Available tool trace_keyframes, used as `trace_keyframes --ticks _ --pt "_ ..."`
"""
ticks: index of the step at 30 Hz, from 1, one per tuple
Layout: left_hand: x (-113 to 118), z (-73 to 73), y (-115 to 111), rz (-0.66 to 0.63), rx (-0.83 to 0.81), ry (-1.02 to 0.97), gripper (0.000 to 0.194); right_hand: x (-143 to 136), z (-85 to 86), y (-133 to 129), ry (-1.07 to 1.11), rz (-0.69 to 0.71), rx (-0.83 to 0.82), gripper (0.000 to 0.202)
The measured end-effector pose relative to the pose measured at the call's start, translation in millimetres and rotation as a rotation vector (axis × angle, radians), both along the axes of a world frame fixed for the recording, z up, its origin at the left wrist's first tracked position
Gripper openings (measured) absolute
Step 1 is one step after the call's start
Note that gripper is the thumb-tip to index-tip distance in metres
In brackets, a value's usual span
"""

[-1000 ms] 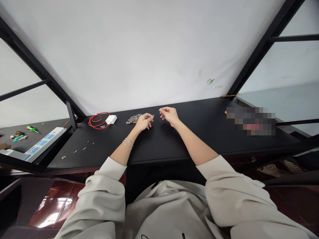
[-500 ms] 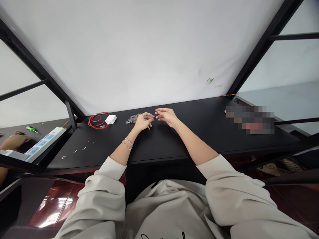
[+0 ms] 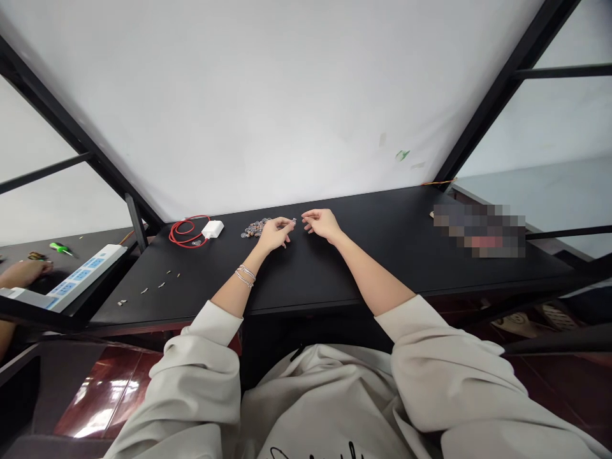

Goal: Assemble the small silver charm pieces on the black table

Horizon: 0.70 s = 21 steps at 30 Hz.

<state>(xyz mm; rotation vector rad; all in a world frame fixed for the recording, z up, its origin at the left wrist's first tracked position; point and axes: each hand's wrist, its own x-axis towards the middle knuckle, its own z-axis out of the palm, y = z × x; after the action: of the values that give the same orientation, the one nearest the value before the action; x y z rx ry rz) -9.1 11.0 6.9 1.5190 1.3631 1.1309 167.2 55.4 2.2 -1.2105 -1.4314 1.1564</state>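
Observation:
My left hand (image 3: 273, 234) is closed in a pinch above the black table (image 3: 296, 280). At its fingertips shows a small clear piece (image 3: 294, 220), too tiny to make out its kind. Just to the right, my right hand (image 3: 323, 224) has its thumb and fingertips drawn together, pointing at the left hand across a narrow gap. Whatever those fingers hold, if anything, is too small to see. Beside and partly behind my left hand lies a pile of small clear and copper-coloured pieces (image 3: 253, 228).
A white charger (image 3: 212, 229) with a coiled red cable (image 3: 178, 240) lies left of the pile. Several tiny pale bits (image 3: 145, 291) are scattered at front left. Beyond the frame are a white power strip (image 3: 88, 275), a green screwdriver (image 3: 59, 248) and another person's hand (image 3: 23, 274). A blurred-out item (image 3: 482, 233) lies right.
My right hand has drawn slightly to the right, away from the left, and its fingertips have come closer together. My left hand has barely moved.

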Motion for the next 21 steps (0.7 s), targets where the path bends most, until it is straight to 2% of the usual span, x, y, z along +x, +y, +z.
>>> trace_keyframes --ticks 4,8,12,15,21 --pt "-3.6 -0.3 -0.8 0.036 0.031 0.168 0.017 7.5 -2.5 5.9 -0.135 -0.044 0.031 0.009" --pt "-9.1 0.1 -1.1 0.078 0.104 0.446 0.008 20.0 -1.1 11.0 -0.434 -0.122 0.121 0.006" --pt "-10.9 0.8 -0.8 0.086 0.077 0.58 0.007 30.4 -2.1 18.2 -0.672 -0.165 0.076 0.005" --pt "-10.3 1.1 -0.7 0.082 0.056 0.592 0.009 32.7 -3.9 21.7 -0.714 -0.18 0.058 0.008" --pt "-10.4 1.4 -1.0 0.081 0.046 0.576 0.013 32.1 -1.3 20.3 -0.65 -0.205 0.022 0.011"
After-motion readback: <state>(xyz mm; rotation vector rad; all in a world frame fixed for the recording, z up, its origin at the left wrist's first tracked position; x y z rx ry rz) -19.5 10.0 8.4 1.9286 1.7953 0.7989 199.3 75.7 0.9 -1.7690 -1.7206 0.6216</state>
